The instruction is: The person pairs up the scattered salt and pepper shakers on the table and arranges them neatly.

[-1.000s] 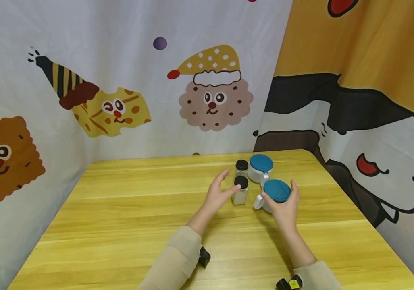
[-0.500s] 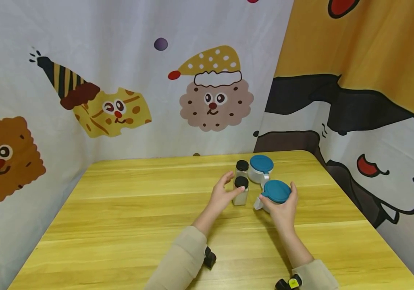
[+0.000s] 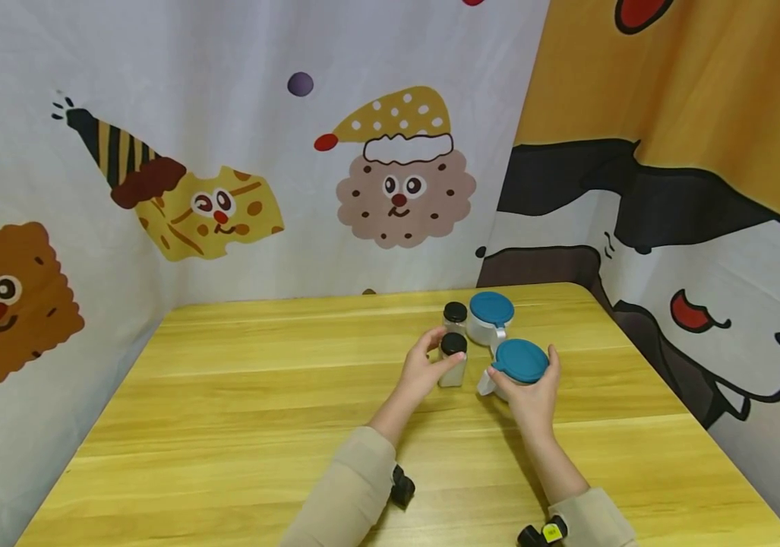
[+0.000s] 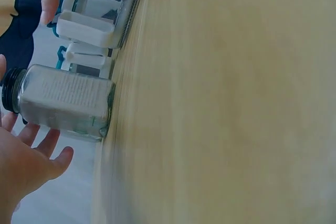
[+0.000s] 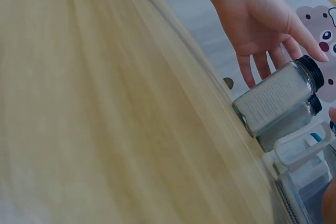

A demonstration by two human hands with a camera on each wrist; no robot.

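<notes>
On a pale yellow wood-grain worktop [image 3: 239, 425], two lidded jars and two handled containers stand upright in a close group toward the far edge, right of the middle. The person's left hand [image 3: 417, 372] is beside the nearer jar [image 3: 453, 374], its fingers spread behind the glass and its thumb by the black lid [image 3: 454, 343]; it is not gripping the jar, and whether the thumb touches the lid cannot be told. This jar is clear and square-sided, with pale contents and lines of small print on one face. The farther jar [image 3: 455, 313], also black-lidded, stands right behind it, partly hidden. The right hand [image 3: 533, 403] grasps the nearer container [image 3: 522, 361], thumb on one side and fingers around the other; its body is clear, its lid blue, and its white handle [image 3: 487, 382] points toward the nearer jar. The farther container [image 3: 491, 310], with a matching blue lid, stands behind it, next to the farther jar. Both arms wear beige sleeves [image 3: 352, 486], with a small black device at each wrist. Behind the worktop hangs a cloth [image 3: 225, 76] printed with cartoon biscuits and cheese.
</notes>
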